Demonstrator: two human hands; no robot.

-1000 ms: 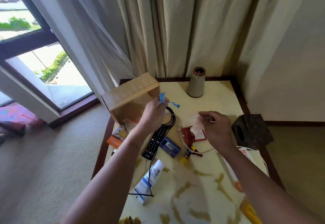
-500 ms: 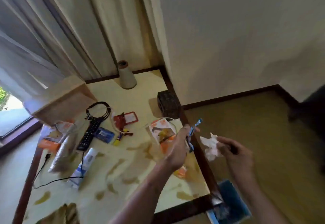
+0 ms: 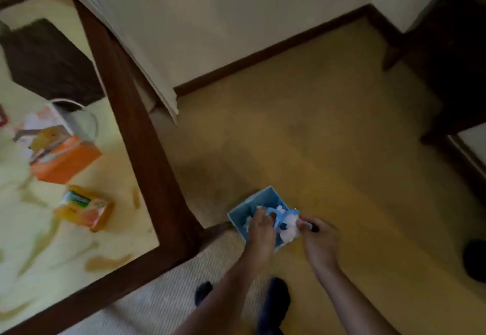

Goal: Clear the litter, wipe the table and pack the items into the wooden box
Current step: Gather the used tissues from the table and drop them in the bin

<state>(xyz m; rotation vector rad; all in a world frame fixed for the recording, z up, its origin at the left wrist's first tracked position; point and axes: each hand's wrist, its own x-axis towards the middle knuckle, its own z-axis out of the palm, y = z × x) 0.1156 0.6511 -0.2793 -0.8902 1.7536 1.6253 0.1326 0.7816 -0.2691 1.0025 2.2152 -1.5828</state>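
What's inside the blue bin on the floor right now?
White crumpled paper shows inside the blue bin. The left hand with a blue wrapper and the right hand with a white tissue cover the rest, so its bottom is hidden.

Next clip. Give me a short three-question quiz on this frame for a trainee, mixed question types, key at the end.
1. True or false: the blue bin stands on the table.
2. What does the right hand pinch? A) a crumpled white tissue B) a remote control C) a sponge
3. Fill in: the left hand holds a ____ wrapper over the bin.

Key: 1 false, it stands on the floor by the table corner; 2 A; 3 blue.
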